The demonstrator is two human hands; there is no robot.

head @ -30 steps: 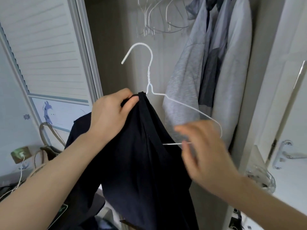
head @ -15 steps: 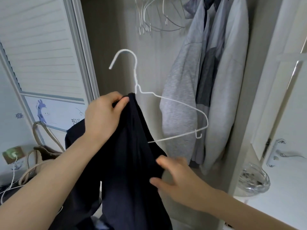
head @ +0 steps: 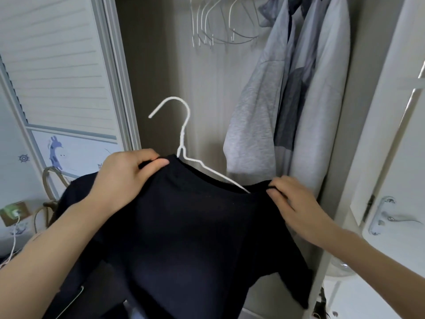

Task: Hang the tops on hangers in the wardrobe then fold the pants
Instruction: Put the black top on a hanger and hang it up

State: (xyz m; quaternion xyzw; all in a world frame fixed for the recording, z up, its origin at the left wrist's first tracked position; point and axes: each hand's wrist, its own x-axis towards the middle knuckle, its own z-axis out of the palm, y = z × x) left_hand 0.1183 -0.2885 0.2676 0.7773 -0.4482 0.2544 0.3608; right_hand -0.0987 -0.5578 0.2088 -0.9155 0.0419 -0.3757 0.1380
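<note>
The left hand (head: 124, 180) pinched the black top (head: 195, 238) at its collar beside the white hanger (head: 184, 143); the right hand (head: 296, 208) pinched the other shoulder, apparently seating it over the wire, before the open wardrobe (head: 161, 77).

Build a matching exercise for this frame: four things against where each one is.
Things:
1. black top
2. white hanger
3. grey garments
4. empty hangers

Places:
A. hanging at the wardrobe's right
B. bunched at the top of the wardrobe
C. held at both shoulders by the left hand and right hand
D. hook free in the air, arm inside the top's neck

Pairs: 1-C, 2-D, 3-A, 4-B
</note>
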